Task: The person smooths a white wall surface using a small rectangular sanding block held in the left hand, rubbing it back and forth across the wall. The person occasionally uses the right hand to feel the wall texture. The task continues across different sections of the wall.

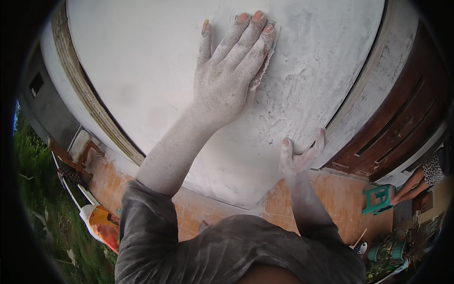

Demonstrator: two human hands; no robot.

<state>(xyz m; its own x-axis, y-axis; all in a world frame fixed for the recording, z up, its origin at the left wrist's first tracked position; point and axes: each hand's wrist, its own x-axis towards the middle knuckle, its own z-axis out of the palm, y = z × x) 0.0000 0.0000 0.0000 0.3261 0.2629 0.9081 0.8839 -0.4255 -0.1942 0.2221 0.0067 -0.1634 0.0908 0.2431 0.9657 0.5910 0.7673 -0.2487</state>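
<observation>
A large white upright wall surface (pixel 142 80), dusty and partly patchy, fills the view ahead of me. My left hand (pixel 222 80), coated in white powder, lies against its upper part with the fingers extended. Under those fingers is a folded piece of sandpaper (pixel 265 71), its worn edge showing on the right side of the hand; the palm hides the rest. Lower and to the right, my right hand (pixel 299 163) is beside the surface's right edge, thumb and fingers spread apart. Nothing shows in it, and whether it bears on the edge I cannot tell.
Orange floor tiles (pixel 340 194) run along the wall's foot. To the right are a brown wooden door (pixel 392 128), a green plastic stool (pixel 377 199) and another person's leg (pixel 410 185). At left are a wooden chair (pixel 80 154), a colourful sack (pixel 100 225) and greenery (pixel 38 189).
</observation>
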